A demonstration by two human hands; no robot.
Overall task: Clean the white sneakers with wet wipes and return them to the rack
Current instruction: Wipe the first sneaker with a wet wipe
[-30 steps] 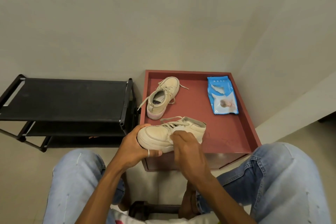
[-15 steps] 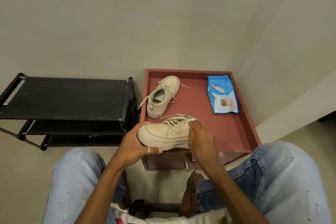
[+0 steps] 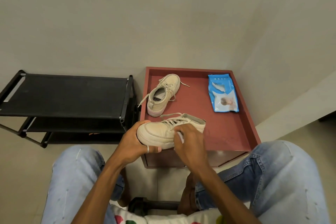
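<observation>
My left hand (image 3: 135, 141) grips the toe of a white sneaker (image 3: 160, 131), held sideways over the front edge of the red table (image 3: 227, 132). My right hand (image 3: 189, 142) presses a white wet wipe (image 3: 180, 136) against the sneaker's side, fingers curled round it. The second white sneaker (image 3: 164, 94) stands on the table behind, heel toward me, laces loose. A blue pack of wet wipes (image 3: 222, 93) lies flat at the table's back right.
A black shoe rack (image 3: 63, 94) with several shelves stands left of the table against the wall. My knees in light jeans (image 3: 283, 178) flank the table's front. Walls close in behind and on the right.
My right hand slid from the sneaker's heel back toward its middle, rubbing the wipe along the side. The left hand kept its hold on the toe.
</observation>
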